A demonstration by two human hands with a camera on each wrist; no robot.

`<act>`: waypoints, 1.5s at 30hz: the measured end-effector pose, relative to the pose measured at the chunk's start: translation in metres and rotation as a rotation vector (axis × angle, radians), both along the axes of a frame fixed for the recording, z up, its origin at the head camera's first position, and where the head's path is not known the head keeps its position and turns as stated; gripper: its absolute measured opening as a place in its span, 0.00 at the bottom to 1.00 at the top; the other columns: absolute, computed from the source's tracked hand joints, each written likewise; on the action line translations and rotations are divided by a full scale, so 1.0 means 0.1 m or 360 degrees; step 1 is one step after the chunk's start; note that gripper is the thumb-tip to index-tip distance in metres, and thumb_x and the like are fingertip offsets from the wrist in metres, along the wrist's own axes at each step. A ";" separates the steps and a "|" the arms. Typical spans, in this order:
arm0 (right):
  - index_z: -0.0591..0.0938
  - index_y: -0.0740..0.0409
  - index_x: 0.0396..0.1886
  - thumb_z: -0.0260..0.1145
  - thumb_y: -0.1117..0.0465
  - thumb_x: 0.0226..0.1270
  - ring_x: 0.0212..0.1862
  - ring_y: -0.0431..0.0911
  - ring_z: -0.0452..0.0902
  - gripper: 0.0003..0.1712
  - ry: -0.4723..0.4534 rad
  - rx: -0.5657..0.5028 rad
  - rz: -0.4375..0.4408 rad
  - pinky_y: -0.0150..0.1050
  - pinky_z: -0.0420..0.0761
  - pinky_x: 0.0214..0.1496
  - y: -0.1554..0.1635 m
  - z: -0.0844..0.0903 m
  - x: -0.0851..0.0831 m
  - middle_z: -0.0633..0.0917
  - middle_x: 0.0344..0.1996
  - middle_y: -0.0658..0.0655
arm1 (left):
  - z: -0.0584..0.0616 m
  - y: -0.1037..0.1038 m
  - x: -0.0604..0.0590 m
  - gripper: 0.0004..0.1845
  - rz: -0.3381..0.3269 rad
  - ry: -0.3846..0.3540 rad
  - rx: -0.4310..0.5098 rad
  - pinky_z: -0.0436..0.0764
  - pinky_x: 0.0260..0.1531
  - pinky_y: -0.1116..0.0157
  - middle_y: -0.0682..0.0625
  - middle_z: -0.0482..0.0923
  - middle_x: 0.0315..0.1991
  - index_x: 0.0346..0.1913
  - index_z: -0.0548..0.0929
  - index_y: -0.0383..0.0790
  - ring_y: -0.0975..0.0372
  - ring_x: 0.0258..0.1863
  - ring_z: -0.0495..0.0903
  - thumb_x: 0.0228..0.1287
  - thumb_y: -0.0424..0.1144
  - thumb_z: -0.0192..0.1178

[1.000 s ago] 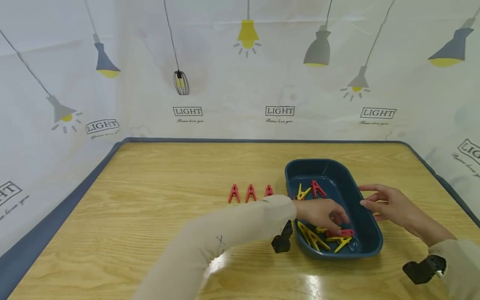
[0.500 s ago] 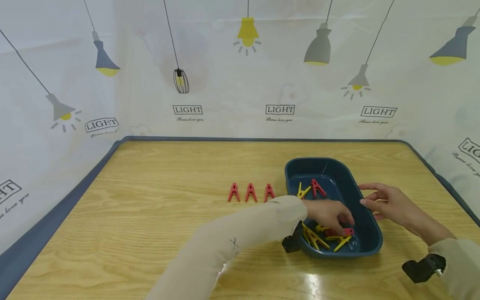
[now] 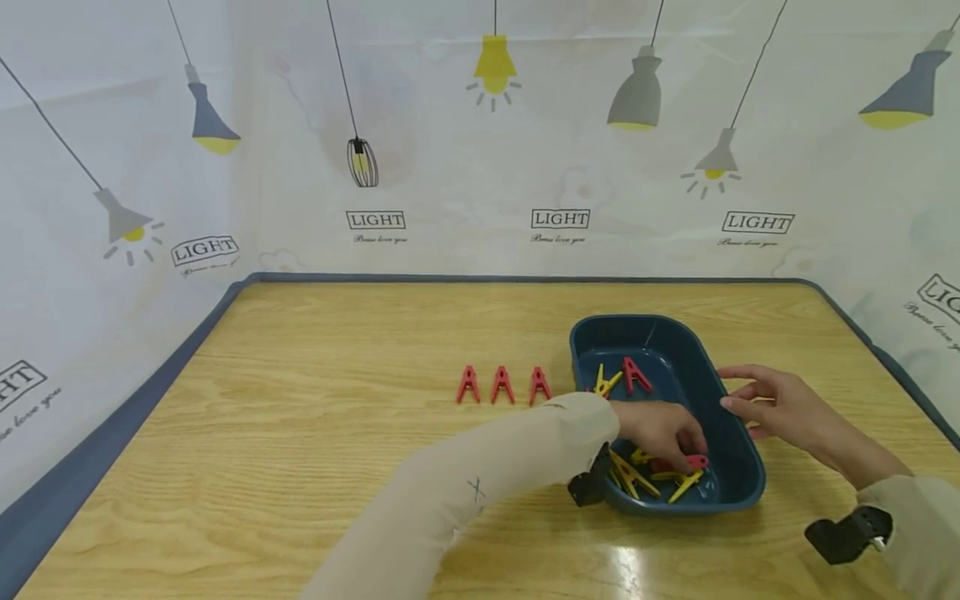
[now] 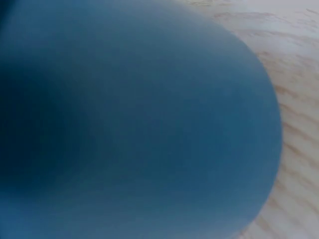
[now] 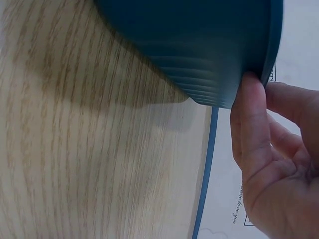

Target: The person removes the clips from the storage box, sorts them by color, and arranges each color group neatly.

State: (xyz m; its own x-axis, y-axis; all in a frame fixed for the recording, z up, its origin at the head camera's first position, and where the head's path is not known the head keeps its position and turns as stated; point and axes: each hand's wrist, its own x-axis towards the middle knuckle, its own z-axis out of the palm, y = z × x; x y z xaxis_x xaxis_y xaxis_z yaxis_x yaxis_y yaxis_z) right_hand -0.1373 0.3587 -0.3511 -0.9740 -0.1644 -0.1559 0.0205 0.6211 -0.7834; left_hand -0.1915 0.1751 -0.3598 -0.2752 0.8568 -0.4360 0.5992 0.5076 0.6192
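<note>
Reached further into the dark blue oval plastic tray [image 3: 731, 433] over the last second: left hand [image 3: 660, 429], at lower centre-right of the head view, now sunk lower among the loose clips, fingers curled down onto a red plastic clothes peg [image 3: 684, 462] lying on the tray floor. Whether actually pinched or only touched, cannot tell from here. Left wrist view filled by blurred blue tray wall [image 4: 139, 124], nothing else legible.

Hardly moved meanwhile: right hand [image 3: 780, 408], fingers relaxed and straight, thumb laid against the outer wall just under the tray's right rim [image 5: 264, 55], steadying rather than gripping.

Judged from this, a fourth red peg about to be lifted out. Already stood in a row left of the tray, on the light wooden tabletop [image 3: 337, 417]: three red pegs [image 3: 501, 386]. Left in the tray: one more red peg [image 3: 635, 377] at its far end, plus several yellow plastic pegs [image 3: 630, 477] near the front.

Readable writing: "LIGHT" [image 3: 559, 220] printed repeatedly across the white lamp-patterned backdrop, small cursive line beneath too fine to read. No brand marks on tray or pegs.
</note>
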 end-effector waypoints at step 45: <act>0.56 0.72 0.62 0.54 0.57 0.66 0.35 0.44 0.77 0.33 -0.0001 0.0003 0.0001 0.42 0.79 0.33 0.00 -0.01 0.00 0.76 0.40 0.67 | 0.18 -0.29 -0.03 0.22 0.0039 0.0156 0.0246 0.71 0.30 0.80 0.56 0.76 0.39 0.53 0.73 0.43 0.73 0.33 0.74 0.54 0.36 0.62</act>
State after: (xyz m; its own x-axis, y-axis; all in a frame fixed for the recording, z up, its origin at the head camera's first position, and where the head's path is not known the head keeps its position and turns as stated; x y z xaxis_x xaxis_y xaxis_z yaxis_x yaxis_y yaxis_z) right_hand -0.1376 0.3591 -0.3518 -0.9738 -0.1647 -0.1570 0.0209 0.6226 -0.7823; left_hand -0.1945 0.1461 -0.3414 -0.3315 0.9041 -0.2697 0.6490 0.4260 0.6304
